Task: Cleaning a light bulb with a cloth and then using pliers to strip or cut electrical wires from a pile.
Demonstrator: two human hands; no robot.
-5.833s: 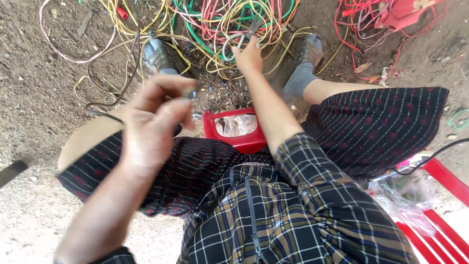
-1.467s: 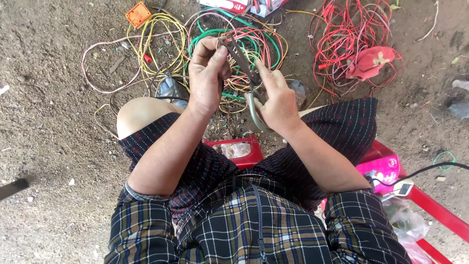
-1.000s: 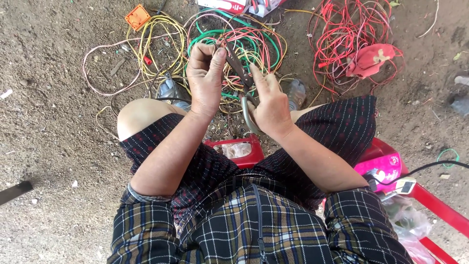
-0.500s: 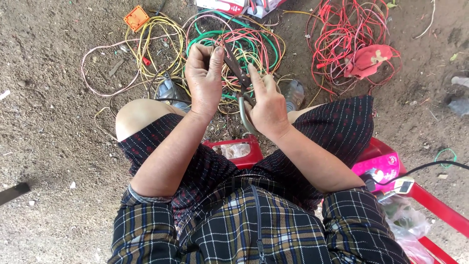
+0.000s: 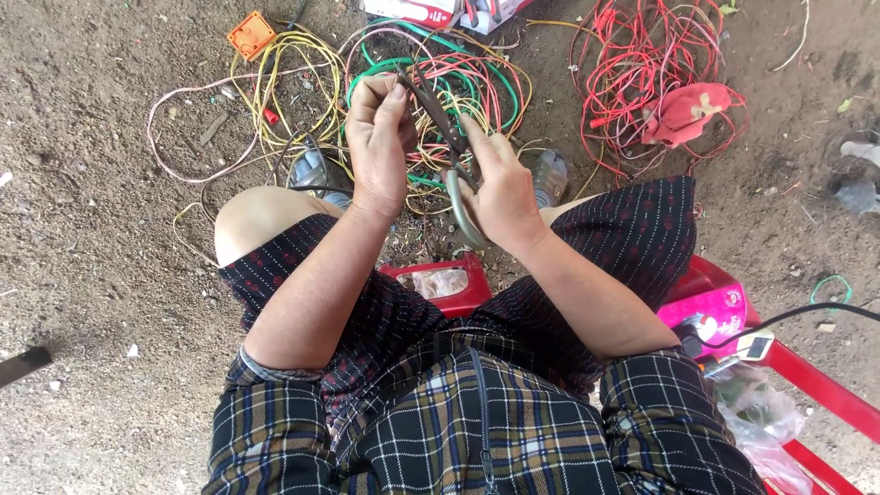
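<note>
So the right hand (image 5: pixel 500 188) is gripping a pair of scissors (image 5: pixel 449 156) by the handles, blades pointing up toward the left hand (image 5: pixel 380 137); that one's pinching a thin wire (image 5: pixel 414 92) between its fingertips; both are hovering above the tangled wires (image 5: pixel 440 82) lying along the dirt ground's (image 5: pixel 101 275) far edge; a red container (image 5: pixel 440 284) is sitting between the knees.
</note>
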